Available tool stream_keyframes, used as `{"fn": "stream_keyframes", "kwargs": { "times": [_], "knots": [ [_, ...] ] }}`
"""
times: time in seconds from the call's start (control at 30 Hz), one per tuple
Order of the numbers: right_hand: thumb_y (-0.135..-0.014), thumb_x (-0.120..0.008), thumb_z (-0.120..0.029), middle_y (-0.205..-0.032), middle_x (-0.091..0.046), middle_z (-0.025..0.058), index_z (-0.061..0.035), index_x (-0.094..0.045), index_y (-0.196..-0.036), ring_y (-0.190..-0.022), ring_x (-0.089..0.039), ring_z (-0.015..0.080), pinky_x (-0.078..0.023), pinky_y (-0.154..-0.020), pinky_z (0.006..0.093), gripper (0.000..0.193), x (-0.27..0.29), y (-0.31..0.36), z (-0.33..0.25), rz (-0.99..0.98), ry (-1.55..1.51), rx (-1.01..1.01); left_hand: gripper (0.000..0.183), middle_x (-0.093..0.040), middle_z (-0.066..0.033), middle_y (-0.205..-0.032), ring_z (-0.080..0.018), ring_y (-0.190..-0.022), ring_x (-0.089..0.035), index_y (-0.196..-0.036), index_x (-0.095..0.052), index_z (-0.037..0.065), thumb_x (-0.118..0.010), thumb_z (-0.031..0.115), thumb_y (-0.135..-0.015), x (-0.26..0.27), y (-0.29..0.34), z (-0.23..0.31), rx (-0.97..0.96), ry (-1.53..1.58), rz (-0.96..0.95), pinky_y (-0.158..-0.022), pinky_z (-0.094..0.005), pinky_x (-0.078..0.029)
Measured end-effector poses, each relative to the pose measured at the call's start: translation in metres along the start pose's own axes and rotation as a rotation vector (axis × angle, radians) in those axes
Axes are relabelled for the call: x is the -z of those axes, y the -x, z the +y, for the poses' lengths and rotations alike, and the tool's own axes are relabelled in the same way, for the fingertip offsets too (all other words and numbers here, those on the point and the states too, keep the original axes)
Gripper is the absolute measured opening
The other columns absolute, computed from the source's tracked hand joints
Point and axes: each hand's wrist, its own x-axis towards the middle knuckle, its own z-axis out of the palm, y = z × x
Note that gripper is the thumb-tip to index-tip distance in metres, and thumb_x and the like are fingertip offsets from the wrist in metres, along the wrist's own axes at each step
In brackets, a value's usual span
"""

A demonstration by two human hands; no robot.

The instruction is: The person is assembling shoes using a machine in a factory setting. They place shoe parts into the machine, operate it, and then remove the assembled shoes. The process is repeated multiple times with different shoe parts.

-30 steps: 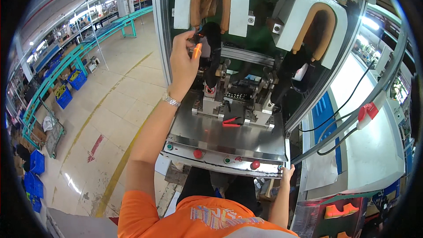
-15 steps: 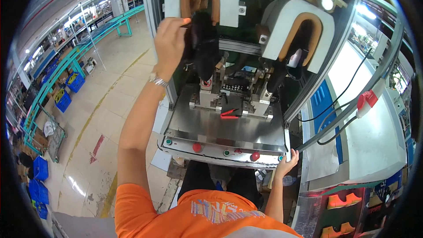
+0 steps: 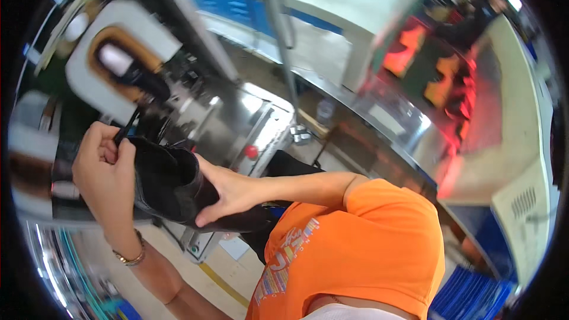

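Observation:
A black shoe upper (image 3: pixel 163 178) is held between both hands in front of my body, its opening facing up. My left hand (image 3: pixel 106 172) is closed, pinching a strip at the upper's edge between thumb and fingers. My right hand (image 3: pixel 228 192) wraps the upper's near end, thumb on one side and fingers on the other. Beyond the hands stands a machine with a white U-shaped clamp (image 3: pixel 80 74), lined in brown, around another black upper (image 3: pixel 155 85). Motion blur softens the machine.
The machine's metal bed carries a red push button (image 3: pixel 252 152) beside my right hand. To the right, a red-lit conveyor unit (image 3: pixel 486 124) holds orange shoe-shaped forms (image 3: pixel 406 47). A person (image 3: pixel 492 3) is at the far upper right. Blue stacked panels (image 3: pixel 474 293) are at lower right.
My view has swung right. My left hand has come down from the left clamp, and my right hand has left the panel's corner button. Both now hold a black upper.

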Motion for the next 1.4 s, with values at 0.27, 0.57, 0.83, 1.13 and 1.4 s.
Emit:
{"fn": "stream_keyframes", "kwargs": {
  "times": [0.27,0.57,0.83,1.13,1.4],
  "knots": [
    [-0.069,-0.071,-0.011,-0.121,-0.05,0.0115,-0.0021,-0.035,-0.128,-0.11,-0.05,0.0224,-0.037,-0.098,0.0372,0.07,0.103,0.091,0.02,0.528,-0.805,-0.133,0.038,-0.058,-0.006,-0.078,-0.0143,-0.061,-0.055,-0.11,-0.055,0.002,-0.066,0.013,-0.076,-0.106,-0.026,0.084,-0.276,0.577,-0.247,-0.06,-0.0271,-0.044],
    [-0.076,-0.062,-0.022,-0.11,-0.056,0.0099,-0.0056,-0.044,-0.119,-0.102,-0.054,0.0249,-0.042,-0.09,0.04,0.05,0.293,0.295,-0.03,1.455,-0.16,0.146,0.036,-0.059,-0.0068,-0.093,-0.0122,-0.079,-0.055,-0.119,-0.048,0.003,-0.052,0.006,-0.083,-0.162,0.06,-0.012,0.205,1.093,-0.854,-0.074,-0.0237,-0.044],
    [-0.058,-0.079,-0.042,-0.122,-0.046,0.0203,0.003,-0.019,-0.132,-0.111,-0.047,0.0306,-0.038,-0.095,0.0394,0.105,0.583,0.337,0.029,2.027,0.18,-0.565,0.036,-0.06,-0.0058,-0.095,-0.0101,-0.08,-0.055,-0.12,-0.046,0.003,-0.052,0.007,-0.085,-0.2,0.072,-0.004,0.383,1.02,-0.962,-0.075,-0.0226,-0.044],
    [-0.069,-0.065,-0.022,-0.122,-0.042,0.0225,-0.0114,-0.016,-0.138,-0.105,-0.051,0.0381,-0.043,-0.089,0.0433,0.085,0.545,0.311,0.176,1.525,0.892,-0.964,0.034,-0.059,-0.0055,-0.098,-0.0101,-0.082,-0.055,-0.121,-0.046,0.004,-0.051,0.009,-0.087,-0.209,0.108,-0.016,0.551,0.902,-1.028,-0.074,-0.0228,-0.044],
    [-0.069,-0.063,-0.014,-0.111,-0.047,0.0074,-0.0136,-0.039,-0.125,-0.11,-0.044,0.0239,-0.034,-0.092,0.0422,0.061,0.524,0.314,0.1,1.287,1.952,-0.921,0.035,-0.061,-0.0059,-0.096,-0.0111,-0.083,-0.056,-0.121,-0.046,0.004,-0.053,0.011,-0.087,-0.224,0.124,-0.013,0.584,0.869,-1.044,-0.075,-0.0236,-0.044]
  ]
}}
